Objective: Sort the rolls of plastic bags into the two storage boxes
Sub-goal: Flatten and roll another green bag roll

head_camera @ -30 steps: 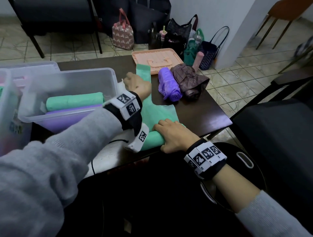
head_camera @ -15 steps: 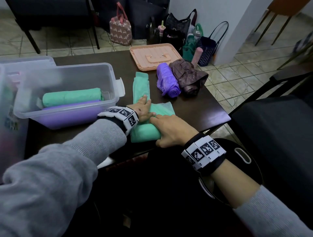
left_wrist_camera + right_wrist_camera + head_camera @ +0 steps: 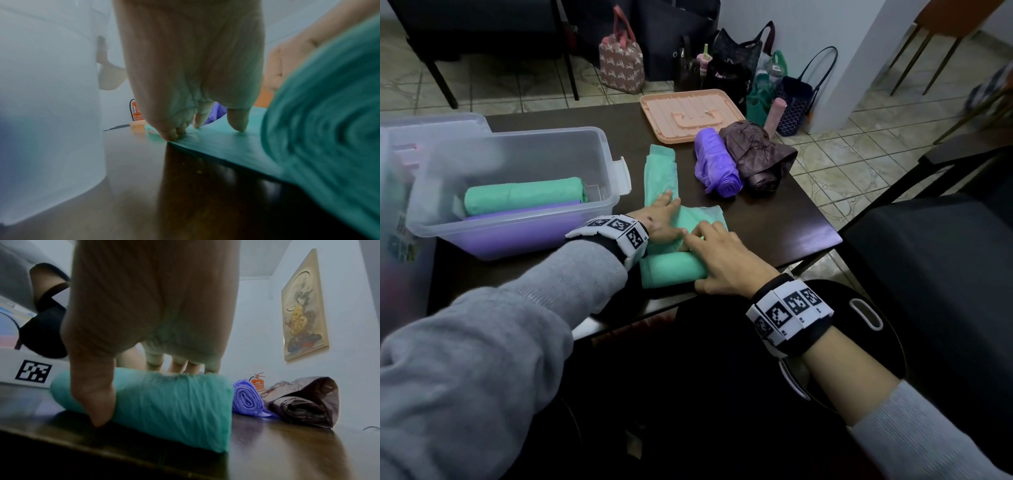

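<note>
A half-rolled green bag roll lies near the table's front edge. Its loose green strip runs away from me. My right hand grips the roll, with the thumb down its near side and the fingers over the top, as the right wrist view shows on the green roll. My left hand presses flat with straight fingers on the green sheet just beyond the roll. A purple roll and a brown roll lie further back on the right.
A clear storage box on the left holds a green roll and a purple roll. A second clear box stands at the far left. A pink lid lies at the back. The dark table ends close on the right.
My left hand has come back from the strip's far end by the box to the sheet just ahead of the roll. My right hand has stayed on the roll.
</note>
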